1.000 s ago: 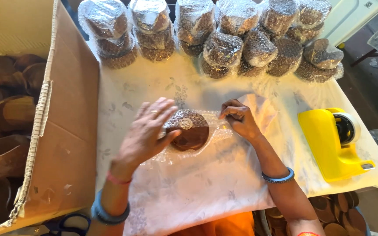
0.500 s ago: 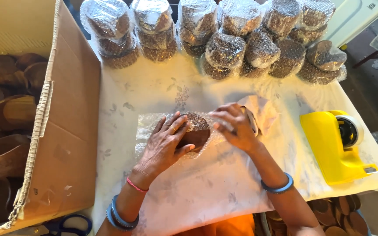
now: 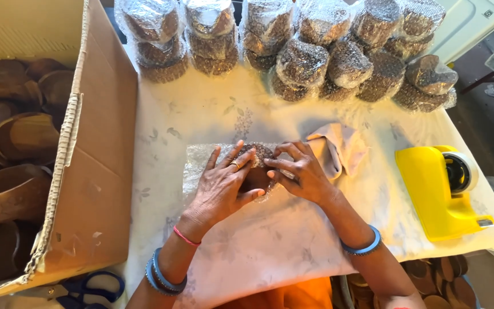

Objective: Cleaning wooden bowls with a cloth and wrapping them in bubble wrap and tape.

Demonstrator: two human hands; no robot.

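Gripping a brown bowl (image 3: 257,166) in bubble wrap (image 3: 198,163) | left hand (image 3: 221,186) and right hand (image 3: 301,174) both closed on it | counter (image 3: 201,114), yellow tape dispenser (image 3: 438,191) right.

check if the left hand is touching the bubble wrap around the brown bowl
Touching. The head view shows the left hand lying flat on the bubble wrap, fingers pressing it over the brown bowl, with no gap.

**A small packing workshop**

Bubble-wrapped bowls (image 3: 293,46) stack along the far edge of the cloth-covered worktop (image 3: 201,114). A yellow tape dispenser (image 3: 438,191) sits at its right edge, and a cardboard box (image 3: 95,171) of bare wooden bowls (image 3: 12,137) stands at its left edge.
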